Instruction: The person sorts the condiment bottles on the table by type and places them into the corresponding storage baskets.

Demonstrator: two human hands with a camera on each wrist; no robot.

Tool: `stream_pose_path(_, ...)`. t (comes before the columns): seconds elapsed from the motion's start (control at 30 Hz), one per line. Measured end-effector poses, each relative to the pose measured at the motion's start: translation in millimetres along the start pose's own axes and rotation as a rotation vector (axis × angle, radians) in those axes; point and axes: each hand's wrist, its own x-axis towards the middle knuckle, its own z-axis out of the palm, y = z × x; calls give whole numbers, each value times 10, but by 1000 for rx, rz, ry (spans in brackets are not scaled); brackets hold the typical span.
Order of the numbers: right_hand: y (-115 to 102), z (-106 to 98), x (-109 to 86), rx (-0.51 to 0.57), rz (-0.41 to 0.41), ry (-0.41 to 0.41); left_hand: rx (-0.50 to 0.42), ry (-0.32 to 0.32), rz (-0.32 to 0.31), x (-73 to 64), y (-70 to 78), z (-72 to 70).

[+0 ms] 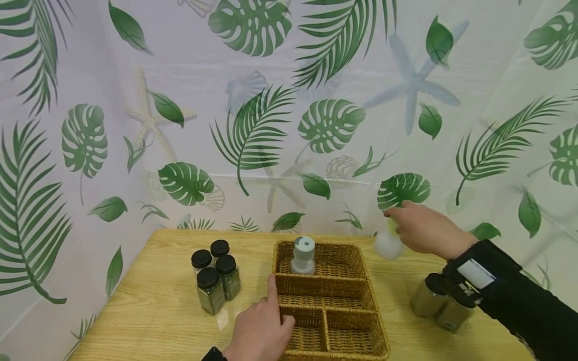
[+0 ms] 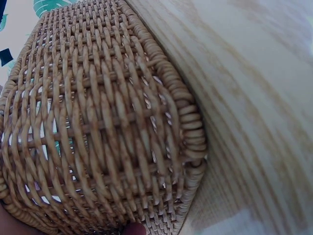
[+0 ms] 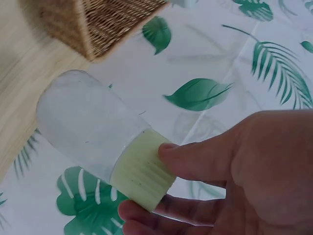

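Observation:
My right hand (image 1: 417,228) pinches a clear, rounded bottle (image 3: 83,122) by its pale yellow-green ribbed cap (image 3: 144,169), thumb on one side and fingers on the other. The bottle hangs tilted, cap upward, above the table's back right, beyond the wicker basket (image 1: 321,307). At the basket's left wall is my left hand (image 1: 262,328), index finger stretched along the rim and thumb over the edge. The left wrist view shows the woven wall close up, with a fingertip (image 2: 134,229) at its bottom edge. A white-topped bottle (image 1: 304,255) stands in the basket's back compartment.
Several black-lidded spice jars (image 1: 217,276) stand grouped left of the basket. Two more jars (image 1: 440,303) with dark lids are on the right, partly behind my right forearm. A leaf-print cloth (image 1: 271,150) hangs behind the wooden table (image 1: 158,291).

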Motion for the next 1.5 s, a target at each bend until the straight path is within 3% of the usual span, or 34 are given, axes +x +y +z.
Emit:
stream_pose_path(0.43, -399, -17, 167, 78, -40, 29, -12, 5, 2, -7, -13, -8)
stream_pose_path(0.63, -585, 20, 248, 76, -59, 1, -16, 0, 3, -5, -19, -8)
stream_pose_path(0.87, -689, 218, 323, 36, -104, -8, 0, 3, -5, -8, -12, 5)
stream_pose_path(1.13, -775, 433, 372, 61, -93, -92, 13, 6, -10, -20, -9, -6)
stream_pose_path(1.5, -818, 656, 393, 21, -106, -63, 13, 7, -3, -17, -4, -2)
